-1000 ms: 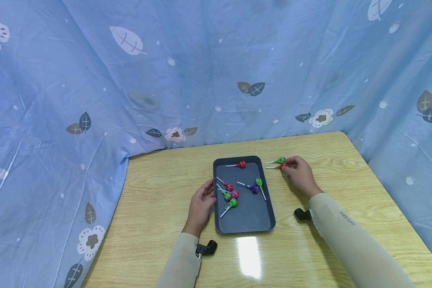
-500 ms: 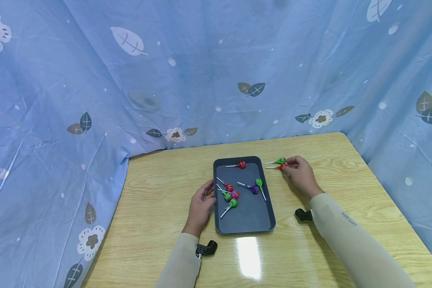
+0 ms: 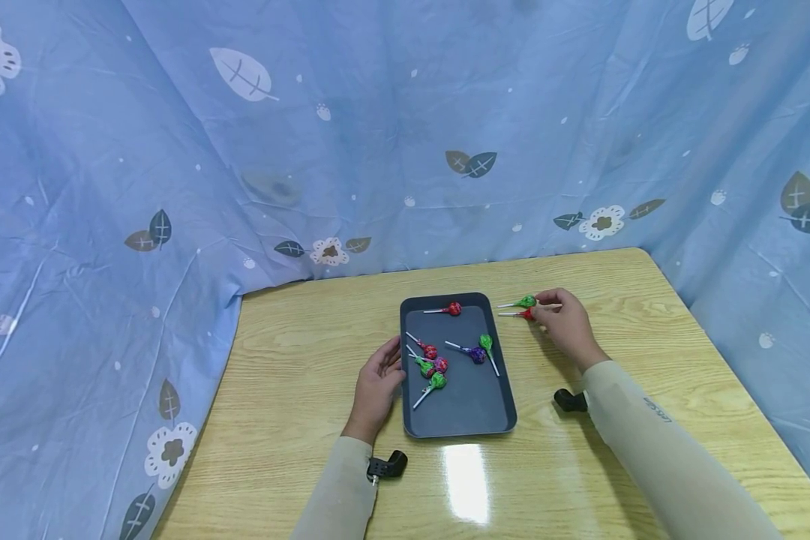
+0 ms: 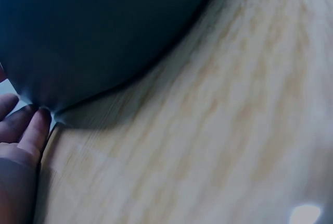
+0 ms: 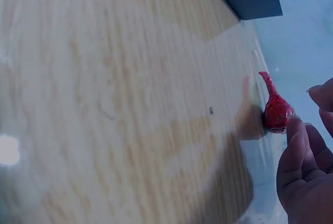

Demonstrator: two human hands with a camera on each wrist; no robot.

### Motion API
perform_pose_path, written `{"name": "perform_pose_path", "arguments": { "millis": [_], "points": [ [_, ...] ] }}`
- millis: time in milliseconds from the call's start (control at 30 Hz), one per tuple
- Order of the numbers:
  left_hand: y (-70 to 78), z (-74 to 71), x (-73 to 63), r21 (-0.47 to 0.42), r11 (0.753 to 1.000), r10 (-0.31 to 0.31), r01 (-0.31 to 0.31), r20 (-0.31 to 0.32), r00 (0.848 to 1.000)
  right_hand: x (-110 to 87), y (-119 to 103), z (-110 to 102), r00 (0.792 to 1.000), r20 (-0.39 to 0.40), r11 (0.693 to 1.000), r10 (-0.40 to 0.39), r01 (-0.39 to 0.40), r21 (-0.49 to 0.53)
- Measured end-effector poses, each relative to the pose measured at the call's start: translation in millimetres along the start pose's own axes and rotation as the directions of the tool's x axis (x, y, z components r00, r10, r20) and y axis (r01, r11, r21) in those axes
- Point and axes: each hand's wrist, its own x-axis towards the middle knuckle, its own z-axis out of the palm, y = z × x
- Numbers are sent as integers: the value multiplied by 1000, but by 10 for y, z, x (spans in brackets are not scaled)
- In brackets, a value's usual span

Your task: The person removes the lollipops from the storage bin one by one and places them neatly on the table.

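In the head view my left hand (image 3: 376, 390) is at the left rim of a dark grey tray (image 3: 460, 416), its fingertips against the outside wall. The left wrist view shows fingertips (image 4: 39, 122) touching the tray's wall. To the right of the tray, my right hand (image 3: 565, 324) is beside a red lollipop (image 3: 528, 313) lying on the table. The right wrist view has one fingertip at the red lollipop's head (image 5: 277, 113), with the other finger tips apart from it. A green lollipop (image 3: 527, 301) lies just behind the red one, both sticks pointing left.
Inside the tray lie several lollipops: a red one (image 3: 454, 308) at the back, a purple one (image 3: 477, 355) and a green one (image 3: 486, 342) at right, and a red, pink and green cluster (image 3: 427, 368) at left. Blue curtains (image 3: 391, 135) border the wooden table (image 3: 297, 360).
My right hand has shifted very slightly back and right from the red lollipop, showing more of its head. The left hand, tray and lollipops stay in place.
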Motion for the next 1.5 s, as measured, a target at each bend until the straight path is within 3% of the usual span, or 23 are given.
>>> {"name": "perform_pose_path", "arguments": {
  "millis": [700,1500],
  "points": [
    [1,-7,10,-8,1000,-1,1,0,1000,24,-184,124,995,12,993,-98,97,63],
    [-7,-11,18,5,1000,-15,15,-9,1000,-22,-565,638,978,113,984,-173,167,59]
  ]
}}
